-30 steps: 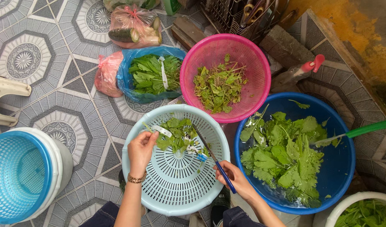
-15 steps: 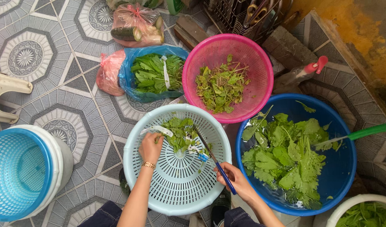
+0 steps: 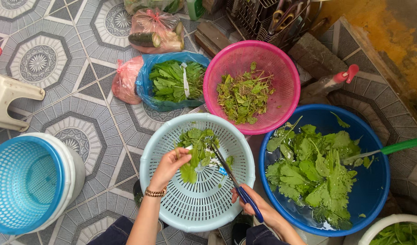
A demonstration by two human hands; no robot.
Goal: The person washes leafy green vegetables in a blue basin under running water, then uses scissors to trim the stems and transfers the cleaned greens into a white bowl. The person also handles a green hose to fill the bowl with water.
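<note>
My left hand (image 3: 170, 165) grips a bunch of green leafy stems (image 3: 196, 147) over the pale blue colander (image 3: 186, 208) in front of me. My right hand (image 3: 256, 206) holds blue-handled scissors (image 3: 233, 181) by the handles. Their dark blades point up and left, with the tips at the leaves beside my left hand. Some cut leaves lie on the colander's bottom under the bunch.
A pink basin (image 3: 281, 97) of trimmed scraps stands behind the colander. A blue basin (image 3: 374, 181) with leaves in water and a green-handled tool (image 3: 397, 147) is at right. A blue bag of greens (image 3: 170, 81), a bagged cucumber (image 3: 154, 34), a blue basket (image 3: 24, 186) and a white stool (image 3: 9, 100) are on the tiled floor.
My left hand has slid right and gathered the greens into a bunch near the scissor tips. The right hand has kept hold of the scissors and barely shifted.
</note>
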